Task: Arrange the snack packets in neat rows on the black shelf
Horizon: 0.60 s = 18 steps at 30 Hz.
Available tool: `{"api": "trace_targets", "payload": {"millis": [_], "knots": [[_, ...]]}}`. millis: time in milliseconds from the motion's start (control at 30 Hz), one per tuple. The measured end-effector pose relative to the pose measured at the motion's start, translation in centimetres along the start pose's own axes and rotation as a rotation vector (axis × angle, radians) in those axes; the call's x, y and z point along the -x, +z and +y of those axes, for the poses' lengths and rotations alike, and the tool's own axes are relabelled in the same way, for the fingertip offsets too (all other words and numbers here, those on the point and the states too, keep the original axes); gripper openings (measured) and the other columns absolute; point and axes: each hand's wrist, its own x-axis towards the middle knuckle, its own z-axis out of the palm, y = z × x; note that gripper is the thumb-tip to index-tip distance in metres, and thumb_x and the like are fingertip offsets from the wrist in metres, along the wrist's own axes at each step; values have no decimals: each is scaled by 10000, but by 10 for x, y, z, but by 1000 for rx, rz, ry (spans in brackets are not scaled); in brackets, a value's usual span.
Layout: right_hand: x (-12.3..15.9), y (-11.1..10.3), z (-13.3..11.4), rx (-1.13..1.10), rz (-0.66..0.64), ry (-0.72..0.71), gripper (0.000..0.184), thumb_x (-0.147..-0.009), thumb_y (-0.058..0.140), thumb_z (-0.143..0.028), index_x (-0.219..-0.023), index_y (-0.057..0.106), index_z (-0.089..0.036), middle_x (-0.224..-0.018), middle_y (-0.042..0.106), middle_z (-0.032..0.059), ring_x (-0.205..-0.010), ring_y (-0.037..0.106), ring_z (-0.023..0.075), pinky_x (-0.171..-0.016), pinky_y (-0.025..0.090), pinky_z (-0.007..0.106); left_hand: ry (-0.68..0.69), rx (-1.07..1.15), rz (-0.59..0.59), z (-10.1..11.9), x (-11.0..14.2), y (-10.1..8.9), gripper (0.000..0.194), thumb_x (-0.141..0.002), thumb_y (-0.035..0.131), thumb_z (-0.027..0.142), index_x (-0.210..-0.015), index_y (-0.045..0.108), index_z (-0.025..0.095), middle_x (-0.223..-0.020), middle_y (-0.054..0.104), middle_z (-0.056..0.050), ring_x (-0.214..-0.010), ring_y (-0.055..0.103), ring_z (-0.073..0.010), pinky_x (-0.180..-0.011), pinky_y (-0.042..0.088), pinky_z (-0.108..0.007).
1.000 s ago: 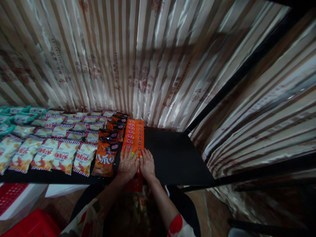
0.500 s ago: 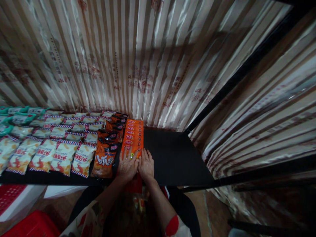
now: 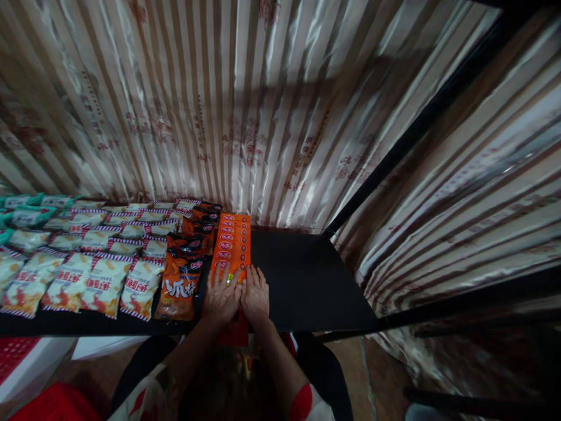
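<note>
A row of overlapping orange packets [image 3: 233,240] runs from the back of the black shelf [image 3: 307,280] toward me. My left hand [image 3: 222,297] lies flat on the near packets, fingers stretched forward, a ring on one finger. Beside it my right hand [image 3: 255,292] rests at the right edge of the same packets, fingers extended. The two hands touch or nearly touch at the thumbs. Part of the nearest packet is hidden beneath them. Just left of my left hand stand brown-orange snack bags [image 3: 179,286] in a column.
White snack bags [image 3: 105,285] with striped edges fill the shelf's left, with green bags [image 3: 30,215] beyond. Striped curtain [image 3: 245,117] hangs behind. A black post [image 3: 394,146] slants up at right. Below left are a red crate [image 3: 56,403] and a white-sided basket [image 3: 26,362].
The view has shifted slightly, so the shelf goods appear a little further left and lower. Both hands remain laid on the orange packets.
</note>
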Motion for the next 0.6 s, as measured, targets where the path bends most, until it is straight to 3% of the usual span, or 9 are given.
{"api": "trace_targets", "payload": {"millis": [367,600], "knots": [[-4,7,10,-139,86,0,470,-897,285,-241,-1314,456,-109,-1345,489,108,-1299,335,212,-1039,308,382,3,7,31,3,1,-5,426,-844,433,345,-1257,520,288,-1382,448,-64,-1314,331,-293,-1066,234,-513],[-42,-1,21,-449,122,80,520,-905,254,-327,-1296,456,-50,-1338,487,148,-1256,421,207,-1064,306,373,16,-3,35,5,1,-8,436,-849,431,378,-1270,506,289,-1383,446,-70,-1301,352,-299,-1052,258,-520]]}}
